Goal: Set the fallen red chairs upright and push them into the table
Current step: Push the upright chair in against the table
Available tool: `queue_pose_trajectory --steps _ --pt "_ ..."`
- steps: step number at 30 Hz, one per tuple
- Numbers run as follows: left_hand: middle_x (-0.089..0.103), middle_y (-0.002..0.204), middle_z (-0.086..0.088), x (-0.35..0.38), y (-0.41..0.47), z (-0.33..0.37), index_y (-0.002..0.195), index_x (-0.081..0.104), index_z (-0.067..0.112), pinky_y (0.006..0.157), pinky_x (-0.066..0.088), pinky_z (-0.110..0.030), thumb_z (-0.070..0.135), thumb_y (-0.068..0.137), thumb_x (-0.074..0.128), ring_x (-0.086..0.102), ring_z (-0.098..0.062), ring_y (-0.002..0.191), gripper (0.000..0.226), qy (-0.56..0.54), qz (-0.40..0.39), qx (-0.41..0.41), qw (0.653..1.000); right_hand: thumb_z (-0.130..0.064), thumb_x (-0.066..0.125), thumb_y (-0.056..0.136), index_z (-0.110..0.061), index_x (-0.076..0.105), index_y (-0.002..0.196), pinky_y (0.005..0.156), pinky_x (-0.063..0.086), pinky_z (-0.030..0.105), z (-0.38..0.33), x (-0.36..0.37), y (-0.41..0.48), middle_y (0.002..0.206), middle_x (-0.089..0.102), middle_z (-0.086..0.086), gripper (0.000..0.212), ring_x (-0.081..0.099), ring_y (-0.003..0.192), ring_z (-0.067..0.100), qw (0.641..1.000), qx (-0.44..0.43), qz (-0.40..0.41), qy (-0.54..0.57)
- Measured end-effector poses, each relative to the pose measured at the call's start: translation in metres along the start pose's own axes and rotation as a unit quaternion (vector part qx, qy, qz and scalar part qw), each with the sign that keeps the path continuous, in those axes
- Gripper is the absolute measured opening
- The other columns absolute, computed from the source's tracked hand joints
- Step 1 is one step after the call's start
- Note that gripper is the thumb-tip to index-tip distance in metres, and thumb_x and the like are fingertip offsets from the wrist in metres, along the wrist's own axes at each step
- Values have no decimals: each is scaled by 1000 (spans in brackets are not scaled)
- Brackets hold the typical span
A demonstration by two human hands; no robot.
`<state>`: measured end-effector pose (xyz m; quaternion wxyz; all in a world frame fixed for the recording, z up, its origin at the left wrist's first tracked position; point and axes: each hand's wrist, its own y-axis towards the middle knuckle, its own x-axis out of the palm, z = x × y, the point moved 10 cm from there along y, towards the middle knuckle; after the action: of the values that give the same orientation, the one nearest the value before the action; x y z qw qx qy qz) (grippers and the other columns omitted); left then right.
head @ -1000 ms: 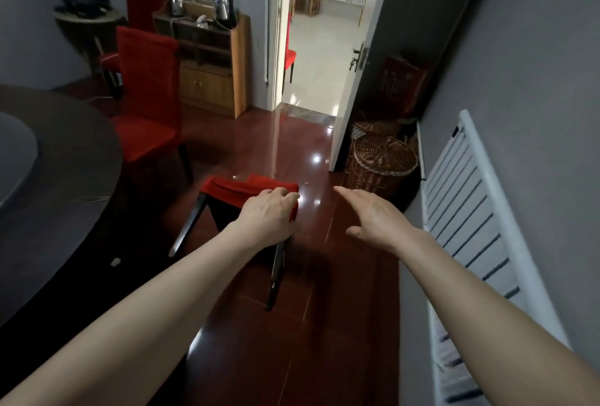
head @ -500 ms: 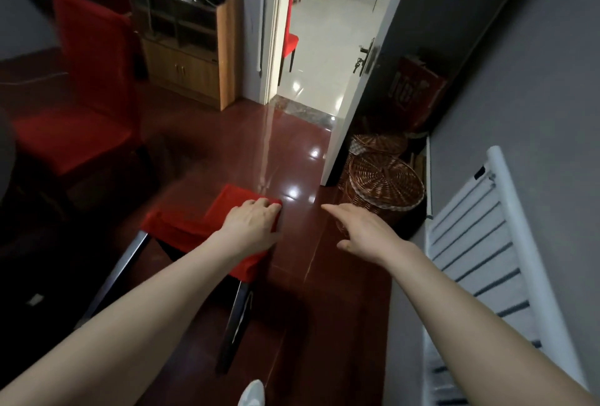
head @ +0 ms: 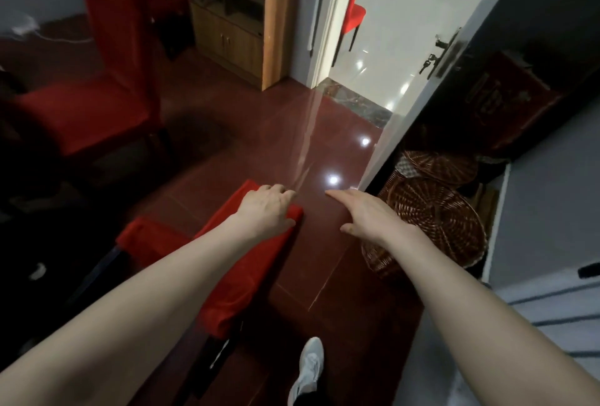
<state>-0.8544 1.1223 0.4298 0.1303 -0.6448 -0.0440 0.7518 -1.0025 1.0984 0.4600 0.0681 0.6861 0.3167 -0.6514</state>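
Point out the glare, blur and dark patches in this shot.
Head view: bright glare spots on the glossy dark-red floor near the open white door; the upright red chair at left is motion-blurred; the lower left sinks into shadow; straight edges bow from the wide-angle lens.

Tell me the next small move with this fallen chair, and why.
Probably bring the right hand onto the fallen red chair beside the left hand. The left hand already grips its covered top edge, while the right hovers open over the floor, touching nothing.

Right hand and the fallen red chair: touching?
Apart. The head view shows the right hand open over bare floor, a strip of tile separating it from the fallen red chair; only the left hand grips it.
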Motion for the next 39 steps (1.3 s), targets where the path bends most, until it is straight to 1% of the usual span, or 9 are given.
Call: queue_pose_trajectory --steps 5,10,13,17,19,25,33,36,39 --pt "48 140 -6 6 68 -16 143 40 22 97 48 -43 48 87 62 47 -30 128 66 -28 7 -73 997 -21 72 85 -32 26 152 105 42 41 45 -6 90 146 45 4 82 47 129 28 997 -68 -29 -23" --pt "48 139 -6 32 130 -44 141 41 22 97 47 -44 46 86 62 47 -29 127 64 -53 -17 -145 988 -20 72 84 -31 27 152 103 41 36 69 5 184 145 45 7 81 48 128 29 990 -118 -74 -29" --pt "48 139 -5 48 174 -67 141 40 22 99 44 -45 46 85 64 46 -29 128 65 -78 -26 -174 981 -18 72 83 -29 29 152 101 44 39 80 15 241 144 46 7 82 50 126 30 985 -146 -84 -23" --pt "40 146 -5 75 234 -101 146 33 23 104 40 -47 46 86 64 41 -30 133 72 -100 -51 -212 971 -19 72 82 -28 29 151 102 43 37 105 34 310 143 48 8 82 51 125 31 986 -138 -95 2" --pt "35 151 -6 91 260 -115 149 27 23 107 37 -47 45 86 64 36 -30 137 76 -109 -63 -231 965 -20 71 83 -28 28 152 99 44 36 120 49 341 141 49 7 82 52 123 30 986 -131 -102 12" --pt "25 156 -6 171 340 -161 151 20 22 111 33 -47 44 86 64 28 -29 142 82 -146 -86 -293 941 -26 66 88 -21 25 153 95 45 37 170 135 449 131 54 10 77 56 116 30 985 -94 -139 43" --pt "18 159 -4 356 420 -209 153 15 25 115 27 -45 44 89 60 20 -26 146 80 -179 -156 -350 906 -44 55 95 -14 32 147 96 46 39 228 325 578 132 53 10 65 54 117 30 979 -58 -187 62" --pt "14 160 -4 424 456 -218 154 11 25 116 25 -46 45 89 60 15 -26 147 83 -189 -173 -355 899 -37 57 95 -13 33 147 99 45 42 244 393 620 135 51 12 62 54 118 34 975 -42 -204 82" --pt "9 162 -4 488 492 -225 154 6 24 118 24 -48 45 89 61 10 -27 149 88 -197 -183 -355 895 -25 60 94 -16 34 147 97 45 39 255 456 656 134 52 11 59 57 116 32 971 -34 -217 99"
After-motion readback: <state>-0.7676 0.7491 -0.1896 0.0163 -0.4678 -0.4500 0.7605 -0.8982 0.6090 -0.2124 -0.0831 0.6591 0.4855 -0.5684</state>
